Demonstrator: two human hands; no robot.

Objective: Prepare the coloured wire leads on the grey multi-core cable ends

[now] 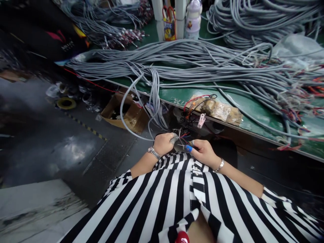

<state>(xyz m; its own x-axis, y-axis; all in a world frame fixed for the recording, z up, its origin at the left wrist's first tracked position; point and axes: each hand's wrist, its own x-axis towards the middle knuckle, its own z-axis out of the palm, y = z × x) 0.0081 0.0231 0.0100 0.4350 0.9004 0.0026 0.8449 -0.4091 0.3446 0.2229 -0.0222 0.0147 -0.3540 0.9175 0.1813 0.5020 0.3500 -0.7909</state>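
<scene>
My left hand (164, 143) is closed round the end of a grey cable (126, 125), which loops up to the bundle on the table. From that end fan out thin coloured wires (184, 135), red, blue and dark ones among them. My right hand (204, 152) is pinched at these wires, with blue tape on the thumb and a covering on another fingertip. Grey covering also shows on the left hand's thumb or finger. Both hands are in front of my striped shirt, below the table's edge. What exactly the right fingertips grip is too small to make out.
Long grey cables (177, 72) lie across the green table (174, 96), with stripped ends at the right. A taped cardboard piece (222, 111) lies at the front edge. Behind stand a bottle (193, 22) and scissors (169, 14) in a holder. An open carton (136, 118) sits below.
</scene>
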